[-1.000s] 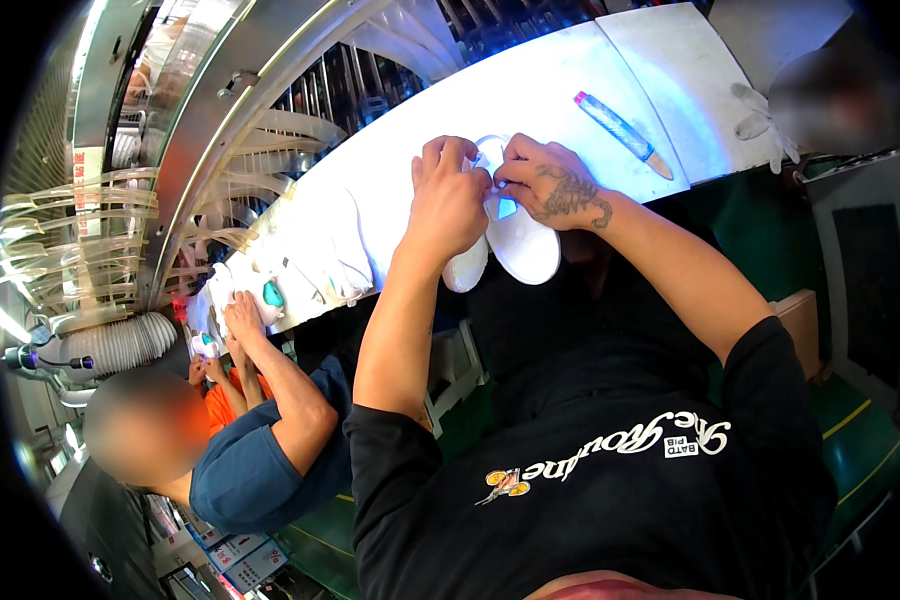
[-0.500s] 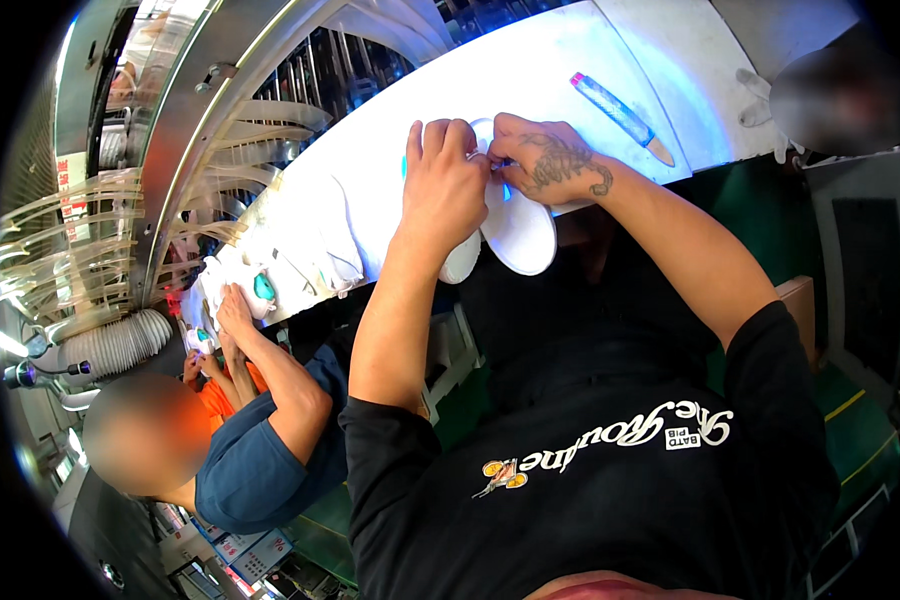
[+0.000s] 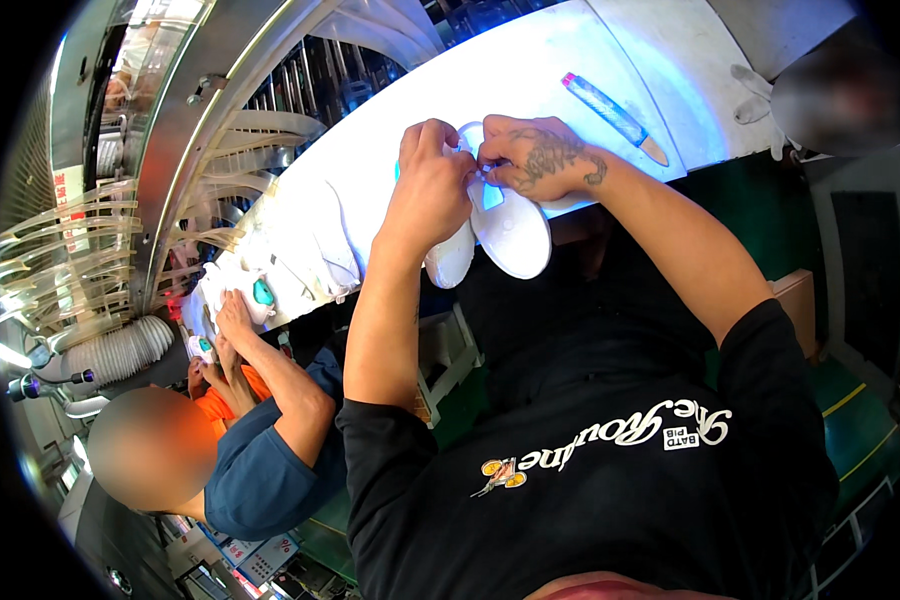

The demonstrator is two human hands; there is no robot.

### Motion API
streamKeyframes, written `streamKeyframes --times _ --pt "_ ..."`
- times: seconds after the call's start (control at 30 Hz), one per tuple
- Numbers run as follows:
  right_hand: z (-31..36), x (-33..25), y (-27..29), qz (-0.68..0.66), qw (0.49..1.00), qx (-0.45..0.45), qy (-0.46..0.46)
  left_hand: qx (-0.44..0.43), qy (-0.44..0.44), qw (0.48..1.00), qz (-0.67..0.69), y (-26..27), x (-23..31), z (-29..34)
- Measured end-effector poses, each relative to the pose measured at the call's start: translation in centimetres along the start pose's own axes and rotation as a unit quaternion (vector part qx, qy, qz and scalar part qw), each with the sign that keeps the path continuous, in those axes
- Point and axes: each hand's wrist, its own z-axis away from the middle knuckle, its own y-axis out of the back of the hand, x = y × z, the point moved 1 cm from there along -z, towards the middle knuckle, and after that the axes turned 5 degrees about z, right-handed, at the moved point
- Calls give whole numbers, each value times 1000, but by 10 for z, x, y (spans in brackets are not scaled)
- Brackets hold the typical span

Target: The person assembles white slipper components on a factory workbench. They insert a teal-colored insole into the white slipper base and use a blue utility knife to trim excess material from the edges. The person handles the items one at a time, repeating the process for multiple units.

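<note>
**White shoe soles pinched between two hands at the counter's near edge**

White soles meet at the centre of the scene, where both hands close on them. The left hand (image 3: pixel 432 190) is curled in a closed grip over the left sole (image 3: pixel 452 262), its fingers wrapped across the top so that only the rounded near end shows below the knuckles. The right hand (image 3: pixel 538 158) pinches its fingertips shut at the spot where the two soles touch, just above the right sole (image 3: pixel 515 232), which hangs over the near edge of the counter (image 3: pixel 530 70). A small turquoise patch shows between the two hands.

Farther right on the white, brightly lit counter lies a pen-like tool (image 3: pixel 610 115) with a pink cap, well apart from the hands. A white glove (image 3: pixel 755 95) lies at the far right edge.

To the left, a row of white shoe parts (image 3: pixel 290 260) with turquoise spots lies along the counter. A co-worker's hand (image 3: pixel 232 315) rests on one of them, the arm coming from a blue sleeve (image 3: pixel 260 470).
</note>
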Motion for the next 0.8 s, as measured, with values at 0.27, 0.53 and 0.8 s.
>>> streamKeyframes --times 0.27,0.53,0.8 --pt "4 -2 -8 -8 1000 3 -24 -28 22 999 9 4 -1 -1" --pt "5 4 -14 -25 999 41 -12 -38 19 999 16 5 -5 -2" --pt "4 5 -15 -30 999 39 -14 -57 35 997 24 8 -3 -4"
